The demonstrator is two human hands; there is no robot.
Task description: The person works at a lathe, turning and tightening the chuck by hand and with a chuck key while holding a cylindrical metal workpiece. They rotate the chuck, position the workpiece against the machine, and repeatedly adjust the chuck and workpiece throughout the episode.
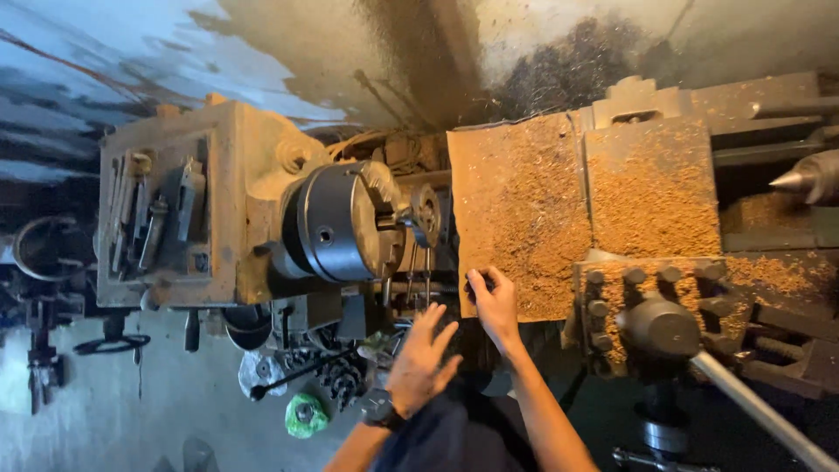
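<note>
A small dark part [476, 281] is pinched by the right hand [495, 306] at the lower-left corner of the flat, brass-chip-strewn metal plate [524, 210]; the left hand [421, 360] is held spread at 7 o'clock of it, empty; a small disc [426, 212] is already clamped in the grey steel lathe chuck [336, 223] at 10 o'clock; the pinched part's shape cannot be made out.

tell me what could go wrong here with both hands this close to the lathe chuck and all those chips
1. The right hand touches the edge of the chip-covered plate; the loose metal chips could cut bare fingers.
2. The left hand is spread open just below the chuck and its clamped part; if the spindle turned, fingers or the wristwatch could get caught.
</note>
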